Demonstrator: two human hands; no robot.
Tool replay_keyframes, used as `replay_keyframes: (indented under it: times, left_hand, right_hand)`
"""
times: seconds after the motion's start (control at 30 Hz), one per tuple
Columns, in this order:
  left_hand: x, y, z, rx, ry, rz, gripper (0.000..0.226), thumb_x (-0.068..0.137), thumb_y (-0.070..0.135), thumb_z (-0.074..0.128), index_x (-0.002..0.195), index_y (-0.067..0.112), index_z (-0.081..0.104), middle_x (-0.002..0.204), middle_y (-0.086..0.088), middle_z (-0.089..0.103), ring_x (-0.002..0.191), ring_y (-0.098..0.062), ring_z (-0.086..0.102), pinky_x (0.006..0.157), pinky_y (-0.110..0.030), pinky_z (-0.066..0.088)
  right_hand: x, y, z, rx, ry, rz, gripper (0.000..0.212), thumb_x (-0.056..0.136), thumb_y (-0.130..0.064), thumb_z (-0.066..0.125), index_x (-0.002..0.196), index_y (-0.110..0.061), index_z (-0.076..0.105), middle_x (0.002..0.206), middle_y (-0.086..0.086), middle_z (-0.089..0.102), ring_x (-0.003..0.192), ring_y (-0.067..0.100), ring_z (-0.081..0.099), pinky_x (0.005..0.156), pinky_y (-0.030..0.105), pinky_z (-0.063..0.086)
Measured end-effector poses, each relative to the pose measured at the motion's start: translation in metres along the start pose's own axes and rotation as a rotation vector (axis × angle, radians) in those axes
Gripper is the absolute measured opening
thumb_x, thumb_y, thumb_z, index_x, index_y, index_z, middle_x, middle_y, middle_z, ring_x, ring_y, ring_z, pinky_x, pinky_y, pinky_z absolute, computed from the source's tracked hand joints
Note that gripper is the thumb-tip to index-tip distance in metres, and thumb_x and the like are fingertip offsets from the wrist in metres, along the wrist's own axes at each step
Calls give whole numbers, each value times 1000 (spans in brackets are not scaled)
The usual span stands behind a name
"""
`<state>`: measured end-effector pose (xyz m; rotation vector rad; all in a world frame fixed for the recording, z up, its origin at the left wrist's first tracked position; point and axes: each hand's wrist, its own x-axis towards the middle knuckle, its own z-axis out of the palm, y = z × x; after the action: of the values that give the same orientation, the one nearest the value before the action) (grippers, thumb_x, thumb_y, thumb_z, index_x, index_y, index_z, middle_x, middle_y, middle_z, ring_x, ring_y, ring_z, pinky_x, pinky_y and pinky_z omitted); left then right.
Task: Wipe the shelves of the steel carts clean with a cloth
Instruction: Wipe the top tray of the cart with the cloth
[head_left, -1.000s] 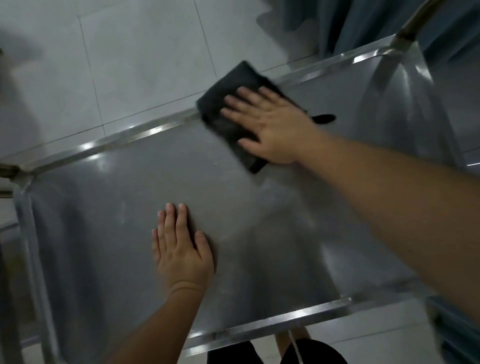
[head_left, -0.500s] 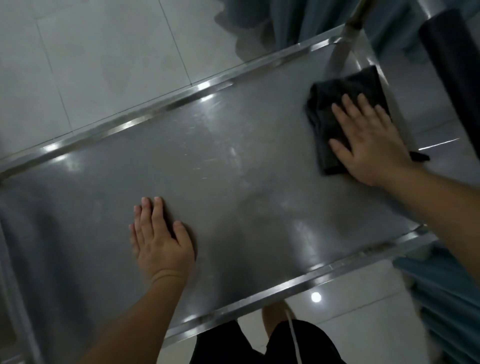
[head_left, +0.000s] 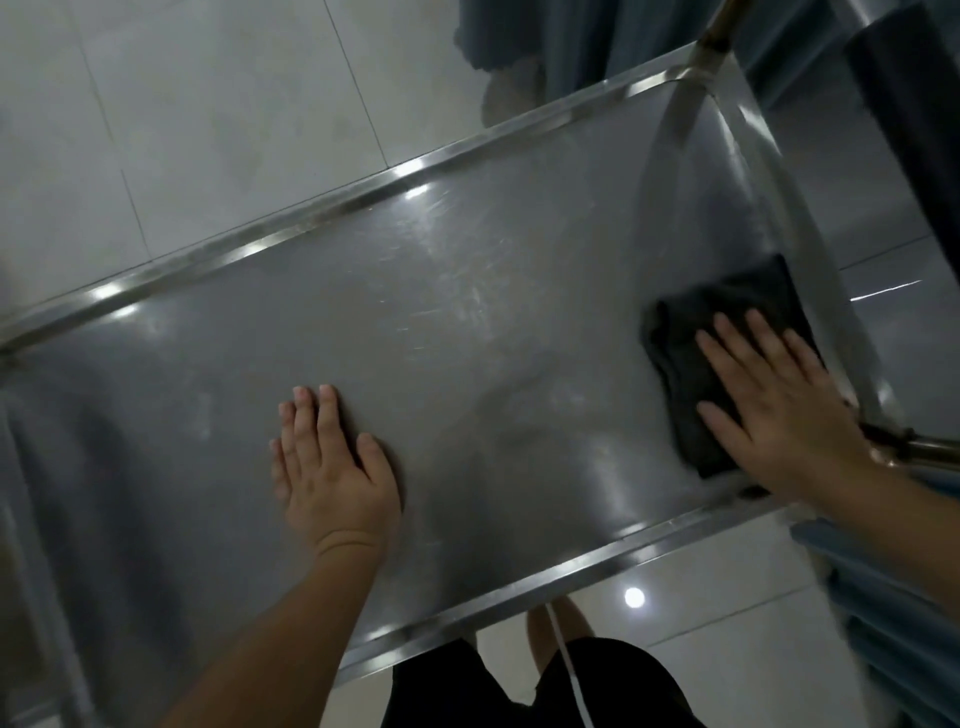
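In the head view, we saw the dark folded cloth (head_left: 722, 353) partly hidden under our right hand (head_left: 779, 410), whose straight fingers pressed it flat at the right end of the scratched, shiny steel cart shelf (head_left: 467, 322). Our left hand (head_left: 332, 467) lay flat and open mid-shelf; the shelf's left end was cut off.

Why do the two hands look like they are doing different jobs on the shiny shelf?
The right hand presses on the dark cloth; the left hand lies on bare steel. The right hand sits at the right end of the shelf, near the corner; the left hand rests near the middle. The right hand's fingers are spread; the left hand's are close together. Both hands lie flat, palm down, fingers straight.
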<state>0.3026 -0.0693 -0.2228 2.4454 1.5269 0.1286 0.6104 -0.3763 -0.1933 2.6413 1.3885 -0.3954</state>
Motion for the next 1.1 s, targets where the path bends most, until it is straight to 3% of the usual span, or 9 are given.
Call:
replay_keyframes:
  times: [0.1,0.27,0.43,0.6,0.77,0.9,1.1]
  left_hand:
    - [1,-1,2,-1,8,10,70,97,37,39,164,17,36,173,-7,28,161,-25,20,131,-48,11]
    - [1,-1,3,15,22,8,69,98,37,40,164,17,37,173,-5,29,161,-25,21,131,-48,12]
    - [4,-3,4,34,13,-1,68,98,36,41,164,18,37,173,-5,28,161,-24,20,131,-47,12]
    - [2,-3,2,31,0,10,69,98,39,38,164,18,37,173,-4,27,161,-24,19,131,-46,11]
    - [-1,-2,1,26,-14,7,69,98,38,39,164,19,35,174,-5,26,162,-24,18,132,-45,9]
    - [-3,0,1,4,-7,5,69,98,38,39,164,19,36,173,-5,27,161,-25,20,131,-48,12]
    - [-1,-1,2,5,2,4,69,98,38,39,164,17,36,173,-6,28,161,-26,20,131,-48,11]
  right_hand:
    - [80,-19,-19,20,46,-7,72,102,-57,24,165,-22,19,172,3,19,159,27,14,127,50,13]
    - [210,-41,-51,110,88,51,74,100,-64,13,165,-30,0,174,-4,-1,160,20,-5,128,46,0]
    - [261,-55,-60,147,143,94,77,99,-65,13,165,-29,-5,174,-5,-7,160,21,-6,128,47,1]
    - [214,-51,-51,130,99,14,76,101,-65,12,166,-28,0,174,-4,-2,160,22,-4,128,47,2]
    - [44,-67,-7,70,30,-54,73,103,-55,27,165,-16,19,173,5,15,159,31,11,126,55,15]
    - [-70,-70,24,29,-46,-100,70,106,-56,22,165,-19,22,172,3,19,159,30,14,126,55,15]
    - [-6,-88,17,44,13,-148,69,105,-54,26,165,-21,21,172,2,18,159,29,14,126,56,17]
